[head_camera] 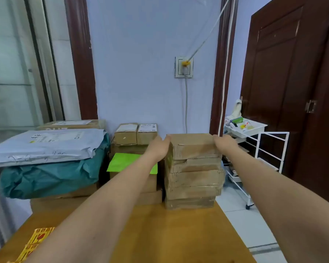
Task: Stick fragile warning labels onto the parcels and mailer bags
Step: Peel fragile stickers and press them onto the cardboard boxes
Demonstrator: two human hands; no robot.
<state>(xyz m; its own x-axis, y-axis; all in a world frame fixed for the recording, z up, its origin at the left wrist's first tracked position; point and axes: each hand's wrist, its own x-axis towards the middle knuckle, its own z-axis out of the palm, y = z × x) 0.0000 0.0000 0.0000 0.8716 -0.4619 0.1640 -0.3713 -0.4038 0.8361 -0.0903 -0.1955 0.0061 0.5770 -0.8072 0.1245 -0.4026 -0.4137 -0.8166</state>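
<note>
- A stack of flat cardboard parcels [194, 171] stands at the far right edge of a wooden table [160, 234], its right side flush with the table's drop to the tiled floor [241, 221].
- Bare tabletop lies open between the stack and the camera; a strip of red-and-yellow fragile labels [36, 242] rests at the near left corner.
- To the stack's left, a green sheet [125, 160] lies on lower boxes, with two small labelled cartons [136, 132] behind it against the wall.
- Further left, a grey mailer bag [44, 145] sits atop a teal mailer bag [46, 177], both piled on more cardboard.
- A pale blue wall carries a socket [184, 67] with a cable plugged in; a dark wooden door [285, 92] stands right, and a white wire trolley [258, 149] is parked just beside the table.
- Both bare arms stretch forward over the table.
- The left hand [160, 144] grasps the left end of the top parcel [195, 146], thumb hooked over its upper edge.
- The right hand [223, 142] clasps the parcel's right end, fingers wrapped out of sight round the far side.
</note>
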